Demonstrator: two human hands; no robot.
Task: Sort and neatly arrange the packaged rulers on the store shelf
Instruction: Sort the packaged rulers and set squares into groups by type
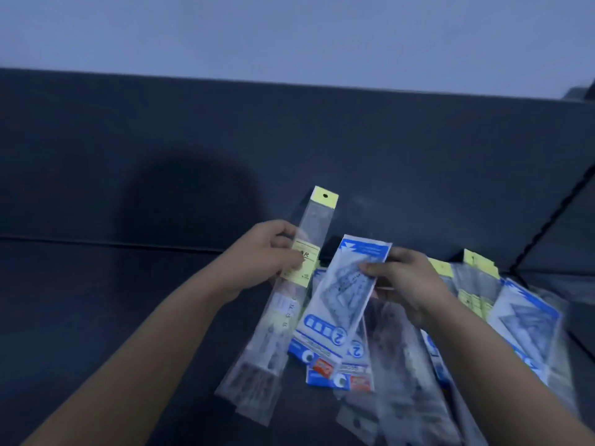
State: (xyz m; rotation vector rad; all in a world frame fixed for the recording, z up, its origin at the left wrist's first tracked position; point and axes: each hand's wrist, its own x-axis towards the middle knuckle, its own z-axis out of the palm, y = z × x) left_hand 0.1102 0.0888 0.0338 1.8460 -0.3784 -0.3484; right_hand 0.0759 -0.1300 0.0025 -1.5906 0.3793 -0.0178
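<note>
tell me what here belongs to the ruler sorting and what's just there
In the job: yellow-tagged pack in the left hand; blue pack in the right hand; heap of packs; shelf.
Just there: dark back panel; pale wall.

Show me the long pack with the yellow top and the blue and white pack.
Long yellow-topped pack [317, 220]: head view, clear sleeve below the tab.
Blue and white pack [335, 300]: head view, its middle.
</note>
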